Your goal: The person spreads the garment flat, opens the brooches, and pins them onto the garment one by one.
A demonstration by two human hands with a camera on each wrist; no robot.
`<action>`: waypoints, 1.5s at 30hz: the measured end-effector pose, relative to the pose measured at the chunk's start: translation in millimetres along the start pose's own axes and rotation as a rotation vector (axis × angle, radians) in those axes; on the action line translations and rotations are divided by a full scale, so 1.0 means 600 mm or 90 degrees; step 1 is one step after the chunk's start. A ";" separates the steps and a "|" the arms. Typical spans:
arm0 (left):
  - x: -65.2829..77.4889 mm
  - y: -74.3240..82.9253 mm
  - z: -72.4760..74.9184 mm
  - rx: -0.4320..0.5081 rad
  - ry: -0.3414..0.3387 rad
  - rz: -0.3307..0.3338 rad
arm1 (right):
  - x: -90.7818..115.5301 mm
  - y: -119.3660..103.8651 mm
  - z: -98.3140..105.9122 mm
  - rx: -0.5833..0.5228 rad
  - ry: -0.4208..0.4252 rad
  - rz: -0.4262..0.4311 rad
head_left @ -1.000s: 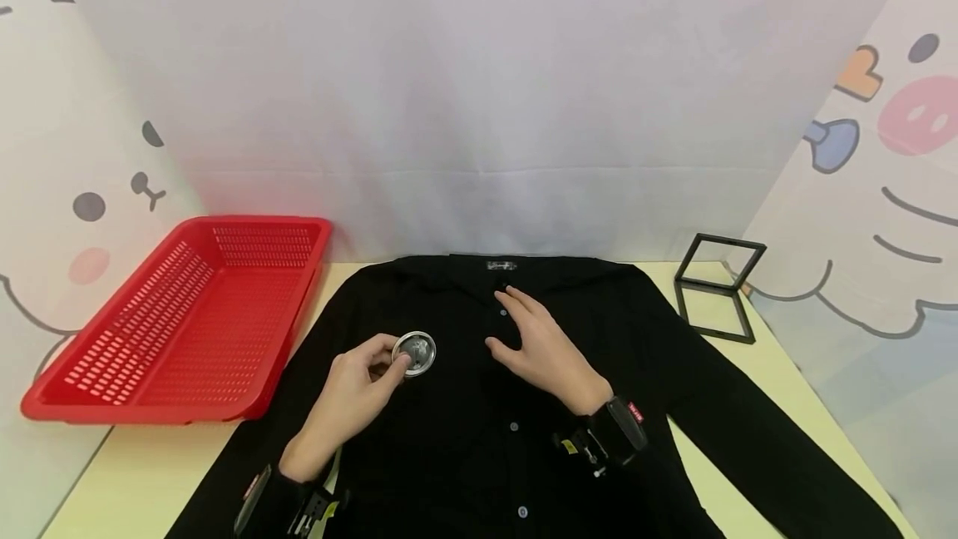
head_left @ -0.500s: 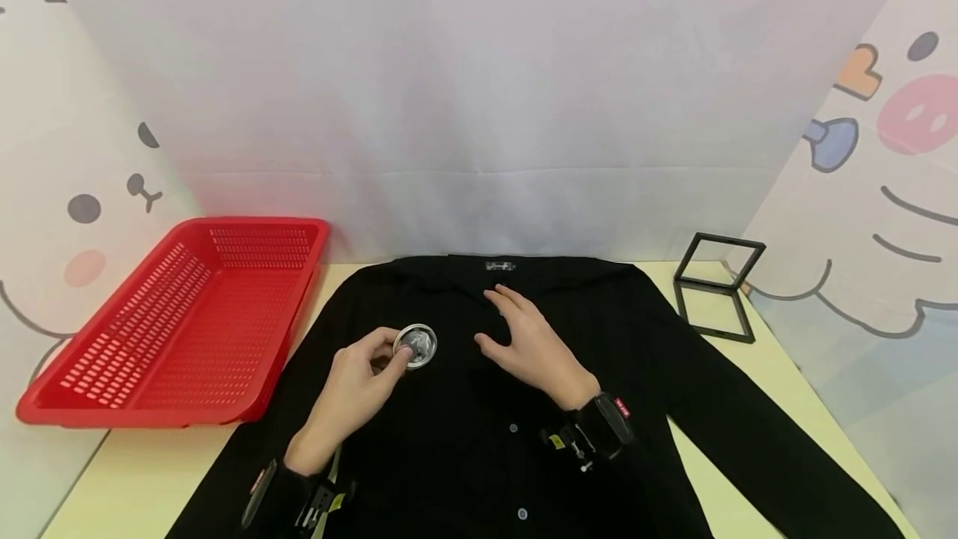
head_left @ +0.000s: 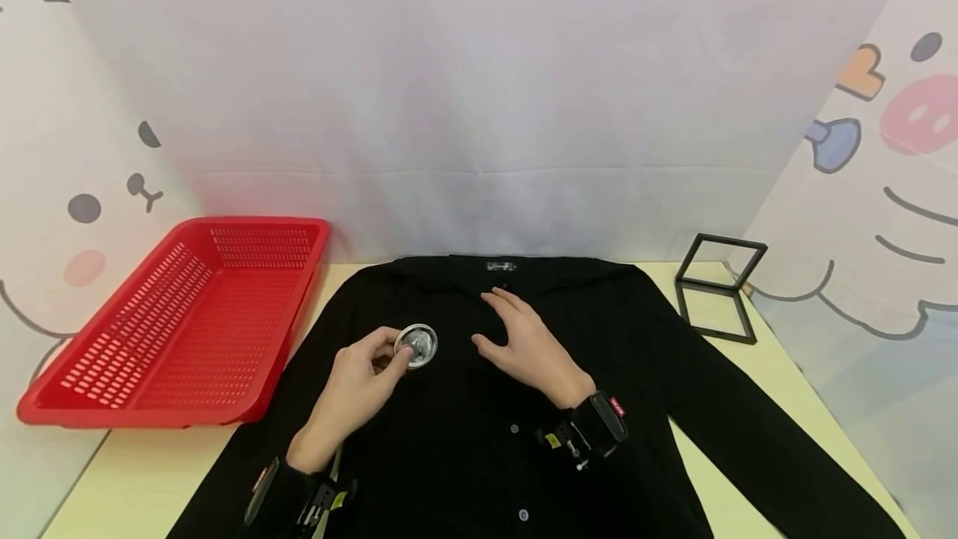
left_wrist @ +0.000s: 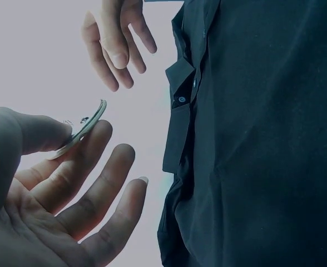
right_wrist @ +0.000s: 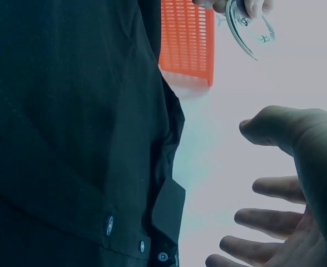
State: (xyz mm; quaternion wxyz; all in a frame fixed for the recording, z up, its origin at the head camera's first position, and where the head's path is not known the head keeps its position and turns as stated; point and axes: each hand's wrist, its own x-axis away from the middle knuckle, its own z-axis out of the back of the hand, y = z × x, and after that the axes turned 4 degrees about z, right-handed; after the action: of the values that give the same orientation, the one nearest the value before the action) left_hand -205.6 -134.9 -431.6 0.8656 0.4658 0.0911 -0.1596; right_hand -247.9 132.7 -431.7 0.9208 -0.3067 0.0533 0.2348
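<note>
My left hand [head_left: 352, 389] pinches a round silver badge [head_left: 422, 346] by its edge, between thumb and fingers. The left wrist view has the badge [left_wrist: 81, 135] nearly edge-on, with small wire-like bits on one face and the lower fingers spread below it. Above the shirt's upper front, my right hand [head_left: 530, 349] hovers with fingers extended and thumb apart, holding nothing. Beneath both hands a black button-up shirt [head_left: 464, 439] lies spread front side up, collar towards the wall. Its buttons run down the middle.
To the left stands a red perforated plastic basket [head_left: 209, 331]. A black hinged frame [head_left: 716, 286] stands folded at an angle at the table's back right. A pale wooden table [head_left: 793, 406] ends at white walls [head_left: 479, 106] with cartoon drawings on the sides.
My right hand has moved slightly left, nearer the badge. The left hand has raised the badge a little and still pinches it.
</note>
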 end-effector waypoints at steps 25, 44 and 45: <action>-0.006 -0.007 -0.005 -0.016 -0.006 0.014 | -0.016 0.004 -0.013 -0.017 -0.022 -0.011; -0.004 -0.013 -0.008 -0.021 -0.008 0.030 | -0.035 0.010 -0.032 -0.019 -0.077 -0.038; -0.004 -0.014 -0.008 -0.020 -0.009 0.029 | -0.037 0.011 -0.034 -0.020 -0.080 -0.039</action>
State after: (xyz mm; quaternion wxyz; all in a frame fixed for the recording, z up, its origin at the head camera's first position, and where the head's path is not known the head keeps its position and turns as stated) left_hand -210.6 -135.0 -439.9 0.8767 0.4532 0.0770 -0.1415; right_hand -269.3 116.3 -446.4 0.9242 -0.3072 -0.0177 0.2261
